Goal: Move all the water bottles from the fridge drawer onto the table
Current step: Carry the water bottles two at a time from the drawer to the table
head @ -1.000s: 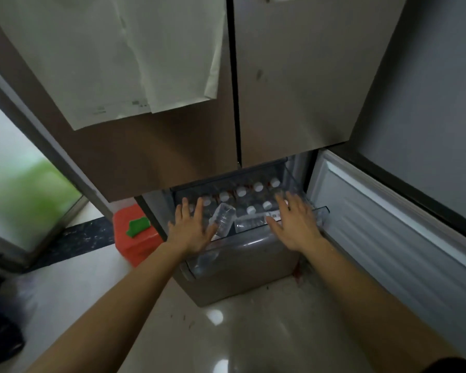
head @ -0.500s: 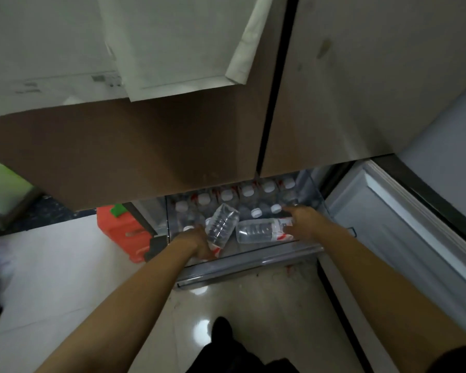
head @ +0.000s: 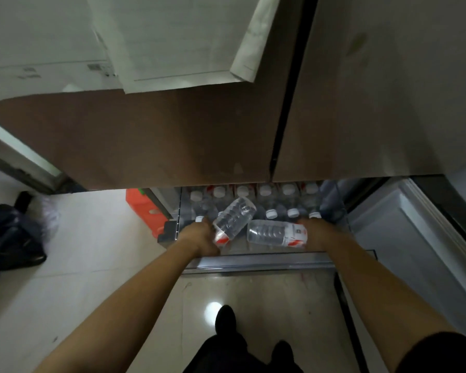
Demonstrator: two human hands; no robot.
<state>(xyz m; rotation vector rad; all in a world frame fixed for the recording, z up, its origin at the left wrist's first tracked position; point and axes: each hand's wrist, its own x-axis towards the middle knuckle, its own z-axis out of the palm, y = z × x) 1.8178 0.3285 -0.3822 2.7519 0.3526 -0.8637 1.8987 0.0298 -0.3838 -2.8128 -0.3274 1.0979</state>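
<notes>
In the fridge drawer (head: 253, 261), left hand (head: 199, 236) gripping tilted bottle (head: 233, 218), right hand (head: 316, 234) gripping lying bottle (head: 276, 234)

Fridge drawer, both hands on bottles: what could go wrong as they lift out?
1. Each hand grips only the cap end: the left hand holds a tilted bottle, the right hand a flat-lying bottle. Either might slip.
2. The fridge doors overhang the drawer; raised bottles could knock them.
3. Upright bottles stand close behind and may topple.
</notes>
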